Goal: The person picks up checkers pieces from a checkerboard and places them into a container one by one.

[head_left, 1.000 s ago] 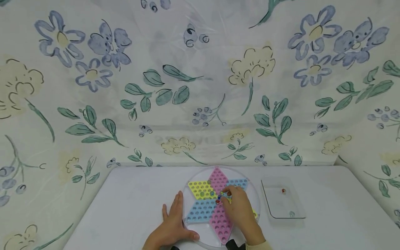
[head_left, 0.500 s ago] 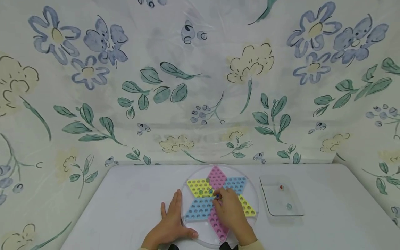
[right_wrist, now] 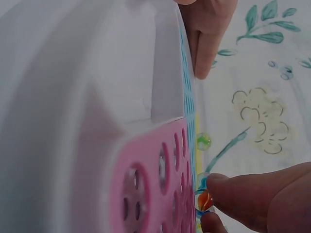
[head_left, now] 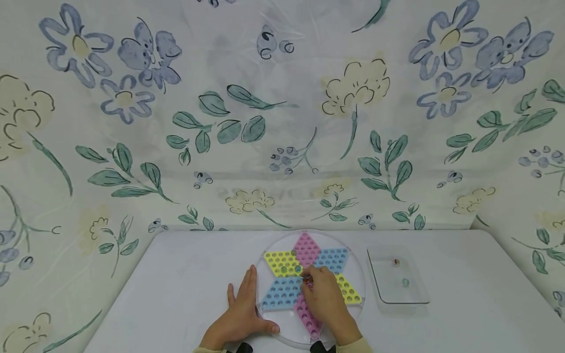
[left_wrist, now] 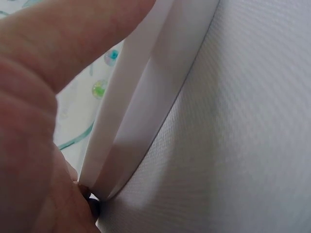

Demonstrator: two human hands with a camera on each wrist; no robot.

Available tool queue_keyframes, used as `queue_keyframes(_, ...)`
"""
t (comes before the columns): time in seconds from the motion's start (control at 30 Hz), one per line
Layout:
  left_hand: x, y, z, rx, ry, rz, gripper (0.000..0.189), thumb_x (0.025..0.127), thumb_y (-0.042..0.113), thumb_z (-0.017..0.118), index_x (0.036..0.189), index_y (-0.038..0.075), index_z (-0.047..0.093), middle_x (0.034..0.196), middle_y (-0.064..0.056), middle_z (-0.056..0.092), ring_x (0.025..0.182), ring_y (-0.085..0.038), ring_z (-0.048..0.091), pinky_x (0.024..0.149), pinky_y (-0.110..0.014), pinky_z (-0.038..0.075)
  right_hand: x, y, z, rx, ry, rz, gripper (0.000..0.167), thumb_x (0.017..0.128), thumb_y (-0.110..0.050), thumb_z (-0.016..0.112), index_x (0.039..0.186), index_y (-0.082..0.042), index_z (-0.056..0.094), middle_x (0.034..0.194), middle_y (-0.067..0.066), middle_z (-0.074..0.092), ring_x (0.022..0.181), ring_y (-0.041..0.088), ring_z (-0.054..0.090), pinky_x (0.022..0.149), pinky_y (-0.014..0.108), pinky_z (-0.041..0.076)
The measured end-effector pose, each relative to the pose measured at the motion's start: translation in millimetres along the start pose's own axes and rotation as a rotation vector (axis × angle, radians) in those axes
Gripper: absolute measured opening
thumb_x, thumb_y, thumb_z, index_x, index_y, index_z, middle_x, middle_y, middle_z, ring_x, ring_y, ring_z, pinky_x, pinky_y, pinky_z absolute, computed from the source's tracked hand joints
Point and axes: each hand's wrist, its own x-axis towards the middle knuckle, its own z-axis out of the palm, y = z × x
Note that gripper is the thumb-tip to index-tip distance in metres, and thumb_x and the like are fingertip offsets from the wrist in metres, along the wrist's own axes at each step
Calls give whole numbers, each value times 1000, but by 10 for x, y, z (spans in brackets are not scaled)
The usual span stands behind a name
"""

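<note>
A round Chinese checkers board (head_left: pixel 282 321) with a pink, yellow and blue star lies on the table. My left hand (head_left: pixel 238 314) rests at its left edge, fingers extended and thumb along the front rim. Over the star's centre, my right hand (head_left: pixel 327 299) pinches an orange-red glass marble (right_wrist: pixel 204 200) between its fingertips, low over the holes. Right behind it in the right wrist view shows a blue marble (right_wrist: pixel 201 180). A green marble (head_left: pixel 284 269) and a teal marble (head_left: pixel 298 269) sit on the yellow section. The hand covers part of the centre.
To the right of the board stands a clear rectangular tray (head_left: pixel 403 302) holding a red-and-white marble (head_left: pixel 396 263) and a pale green marble (head_left: pixel 405 283). A floral cloth (head_left: pixel 282 147) hangs behind the white table (head_left: pixel 190 274).
My right hand has shifted slightly left over the board's centre. A red marble shows at its fingertips where a blue one showed half a second ago. My left hand keeps its place.
</note>
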Motion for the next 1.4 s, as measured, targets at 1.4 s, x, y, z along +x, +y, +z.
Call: queue_keyframes(1.4, -1, 22, -7, 2, -1, -14, 151, 57, 45, 96, 156, -11, -3, 163, -33, 2, 151, -48, -1, 109, -67, -21, 16, 1, -139, 24, 18, 55, 10, 90, -8, 72, 99, -11, 67, 93, 2, 57, 85, 16, 54, 73, 35, 51)
